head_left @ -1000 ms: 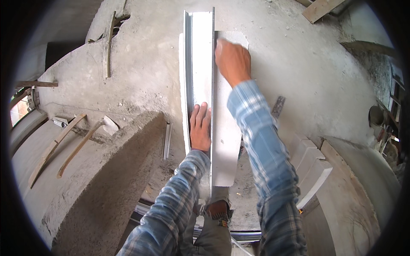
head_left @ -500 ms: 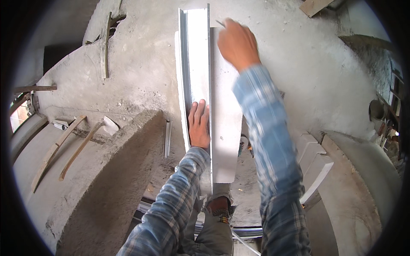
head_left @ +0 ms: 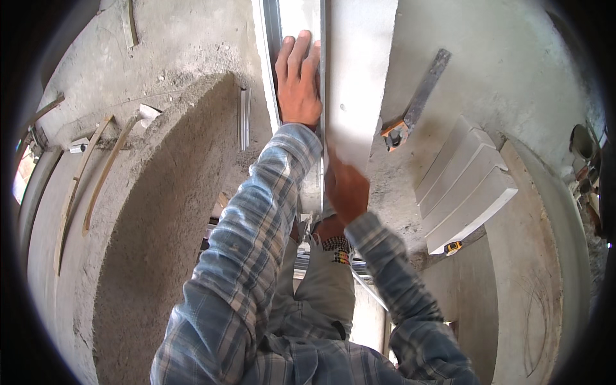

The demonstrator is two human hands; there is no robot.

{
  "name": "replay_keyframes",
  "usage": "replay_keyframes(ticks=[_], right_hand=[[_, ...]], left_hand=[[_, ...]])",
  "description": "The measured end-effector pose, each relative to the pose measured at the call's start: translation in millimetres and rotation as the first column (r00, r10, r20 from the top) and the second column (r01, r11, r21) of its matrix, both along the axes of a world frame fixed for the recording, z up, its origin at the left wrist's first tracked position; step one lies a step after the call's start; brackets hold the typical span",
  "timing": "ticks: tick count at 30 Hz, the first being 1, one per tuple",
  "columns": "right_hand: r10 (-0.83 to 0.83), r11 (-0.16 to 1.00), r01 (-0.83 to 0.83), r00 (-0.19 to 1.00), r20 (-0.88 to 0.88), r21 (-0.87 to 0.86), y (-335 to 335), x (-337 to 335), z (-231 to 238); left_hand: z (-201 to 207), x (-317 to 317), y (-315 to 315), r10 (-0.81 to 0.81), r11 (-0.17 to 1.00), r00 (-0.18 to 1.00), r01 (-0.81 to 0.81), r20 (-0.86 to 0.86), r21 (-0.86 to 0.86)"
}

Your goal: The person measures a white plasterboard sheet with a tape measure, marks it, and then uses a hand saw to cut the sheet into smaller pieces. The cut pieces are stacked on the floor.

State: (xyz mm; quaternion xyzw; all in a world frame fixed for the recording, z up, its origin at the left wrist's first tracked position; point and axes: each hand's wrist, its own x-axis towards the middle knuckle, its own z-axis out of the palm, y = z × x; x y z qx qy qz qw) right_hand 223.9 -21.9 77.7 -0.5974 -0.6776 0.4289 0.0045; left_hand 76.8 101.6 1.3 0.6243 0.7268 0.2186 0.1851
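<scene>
A long metal channel (head_left: pixel 299 14) lies lengthwise on a pale white board (head_left: pixel 356 70), which sticks out to its right. My left hand (head_left: pixel 299 83) is laid flat inside the channel, fingers stretched toward its far end. By the channel's right edge, close to the board's near end, my right hand (head_left: pixel 348 189) is closed and smeared by motion. What its fingers hold is hidden now; a thin dark stick-like tool showed there a moment before.
Right of the board lies a handsaw (head_left: pixel 427 86) with an orange-trimmed handle. Farther right lean several white slabs (head_left: pixel 468 199), a yellow tape measure (head_left: pixel 453 248) at their foot. Wooden strips (head_left: pixel 74 192) and a rough curved concrete ledge (head_left: pixel 173 147) are on the left.
My right hand has come from the board's far end down along the channel's right edge to its near end. My left hand still presses in the channel; the view has tilted nearer to my body.
</scene>
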Motion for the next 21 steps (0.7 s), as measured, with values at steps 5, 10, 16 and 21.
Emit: replay_keyframes(ticks=[5, 10, 16, 21], right_hand=[[0.163, 0.85, -0.108, 0.985, 0.063, -0.515, -141.1, 35.7, 27.5], [-0.07, 0.819, 0.127, 0.99, 0.122, -0.56, 15.7, 40.2, 59.6], [-0.316, 0.918, 0.362, 0.915, -0.252, 0.163, 268.0, -17.3, -22.9], [-0.249, 0.887, 0.314, 0.943, -0.222, 0.338, 393.8, -66.0, -32.9]], left_hand=[[4.0, 1.5, 3.9, 0.001, 1.0, 1.0, -0.001, -0.017, -0.004], [3.6, -5.0, -6.7, 0.012, 1.0, 0.998, -0.011, 0.059, -0.016], [15.9, -3.2, 0.1, 0.025, 1.0, 0.999, -0.024, 0.032, -0.015], [15.3, 6.9, 5.4, -0.006, 1.0, 1.0, 0.005, 0.013, 0.02]])
